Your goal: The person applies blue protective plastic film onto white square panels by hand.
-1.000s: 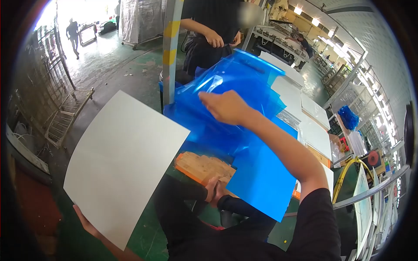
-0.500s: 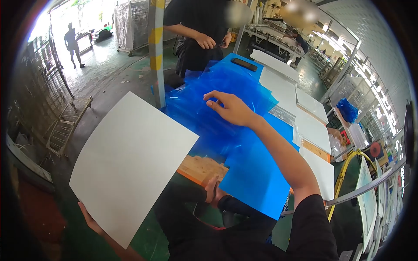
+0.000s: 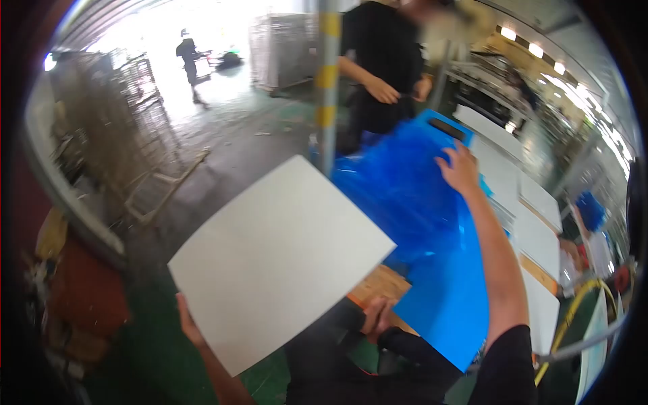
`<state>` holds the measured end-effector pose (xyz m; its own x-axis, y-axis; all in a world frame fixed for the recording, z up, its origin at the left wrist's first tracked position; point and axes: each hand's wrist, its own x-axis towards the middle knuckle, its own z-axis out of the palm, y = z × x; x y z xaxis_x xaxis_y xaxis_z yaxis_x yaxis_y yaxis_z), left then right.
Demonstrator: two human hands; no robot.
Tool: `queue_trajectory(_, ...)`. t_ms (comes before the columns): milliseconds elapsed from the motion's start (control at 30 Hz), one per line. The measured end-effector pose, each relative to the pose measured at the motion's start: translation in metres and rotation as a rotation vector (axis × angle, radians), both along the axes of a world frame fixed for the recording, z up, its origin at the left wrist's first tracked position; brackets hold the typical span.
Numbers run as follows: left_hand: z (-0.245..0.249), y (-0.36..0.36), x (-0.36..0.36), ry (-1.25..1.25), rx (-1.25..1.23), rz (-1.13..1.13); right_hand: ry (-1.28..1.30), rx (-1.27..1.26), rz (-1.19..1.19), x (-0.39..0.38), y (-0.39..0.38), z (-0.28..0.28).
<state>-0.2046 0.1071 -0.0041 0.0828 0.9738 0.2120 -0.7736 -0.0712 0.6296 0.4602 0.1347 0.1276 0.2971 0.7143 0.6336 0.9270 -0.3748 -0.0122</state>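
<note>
The sheet spreads inward from the left hand's partly hidden fingers, which grip its outer edge, likely to keep it off the film beside the right hand's open, bent fingers, the phone just beyond their tips.

The wooden counter, edged in orange, shows bare just left of the near part of the blue sheet. A crumpled heap of blue film covers the sheet's farther part. Beyond the heap, a dark oblong object lies flat on blue material. White panels lie in a row to the blue sheet's right, with a strip of wood showing between two.
</note>
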Motion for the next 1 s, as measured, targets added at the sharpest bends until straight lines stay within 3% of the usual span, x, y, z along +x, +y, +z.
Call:
queue_trajectory(100,0.029,-0.013,0.015,-0.032,-0.081,0.044,0.184,-0.189,-0.086,0.013,0.005,-0.011)
queue_trajectory(200,0.037,-0.015,0.016,-0.006,-0.061,0.037,0.592,-0.282,0.056,0.041,0.016,-0.026)
queue_trajectory(400,0.028,-0.011,0.015,0.006,-0.080,0.051,0.595,-0.045,0.100,0.057,0.004,-0.022)
queue_trajectory(500,0.032,-0.011,0.018,0.001,-0.067,0.000,0.491,-0.067,0.062,0.085,-0.008,-0.025)
queue_trajectory(667,0.029,-0.009,0.024,-0.033,-0.129,0.010,0.556,0.006,0.166,0.109,-0.045,-0.032)
queue_trajectory(833,0.037,-0.012,0.036,0.022,-0.116,-0.021,0.436,0.178,0.201,0.060,-0.104,-0.026)
queue_trajectory(900,0.042,-0.015,0.054,0.010,-0.169,-0.025,0.650,0.257,0.234,-0.011,-0.137,-0.008)
queue_trajectory(1000,0.021,-0.016,0.073,-0.132,-0.027,-0.387,0.782,0.001,0.269,-0.101,-0.203,0.027)
